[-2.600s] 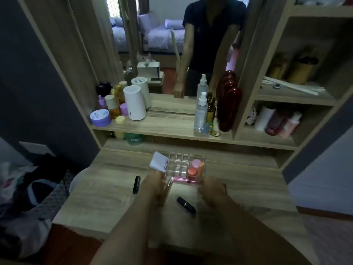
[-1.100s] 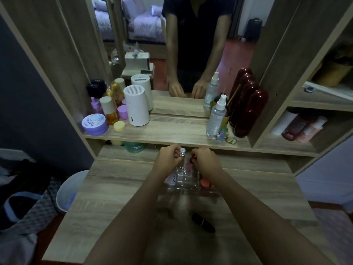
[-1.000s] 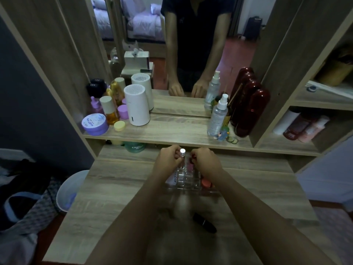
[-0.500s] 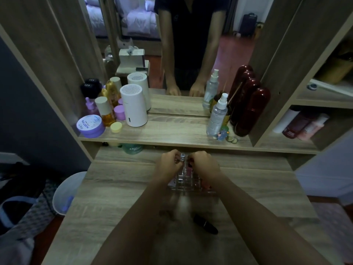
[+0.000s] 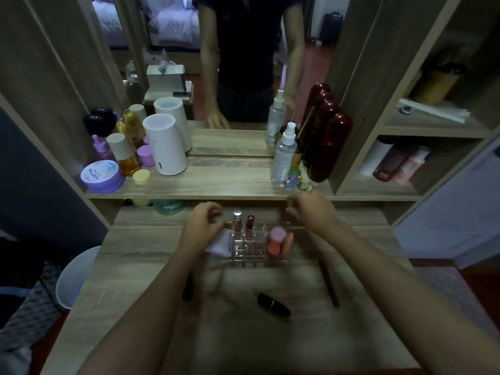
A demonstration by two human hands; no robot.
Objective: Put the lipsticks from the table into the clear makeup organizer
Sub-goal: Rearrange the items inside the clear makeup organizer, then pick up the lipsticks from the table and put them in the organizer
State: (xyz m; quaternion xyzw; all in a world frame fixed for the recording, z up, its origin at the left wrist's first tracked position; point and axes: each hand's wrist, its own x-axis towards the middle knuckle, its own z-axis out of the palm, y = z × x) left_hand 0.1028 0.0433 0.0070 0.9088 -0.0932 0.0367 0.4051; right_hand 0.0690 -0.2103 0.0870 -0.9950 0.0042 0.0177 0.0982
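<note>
The clear makeup organizer [image 5: 251, 251] stands on the desk just below the shelf. Two lipsticks stand upright in its back slots: one with a clear cap [image 5: 237, 221] and a dark red one [image 5: 250, 224]. A black lipstick [image 5: 273, 305] lies on the desk in front of it. Another dark lipstick [image 5: 187, 289] lies half hidden beside my left forearm. My left hand [image 5: 201, 226] is at the organizer's left side, fingers loosely curled and holding nothing. My right hand [image 5: 311, 212] hovers at its back right corner, also holding nothing.
Pink sponges [image 5: 277, 239] fill the organizer's right part and a white tube [image 5: 223, 243] leans at its left. A reddish pencil [image 5: 328, 282] lies to the right. On the shelf [image 5: 216, 182] above stand bottles, jars and a white cylinder [image 5: 165, 146]. A white bin [image 5: 71, 277] sits left of the desk.
Both hands were together on the lipsticks at the organizer's back. They have let go and moved apart, left and right, leaving the two lipsticks standing in their slots.
</note>
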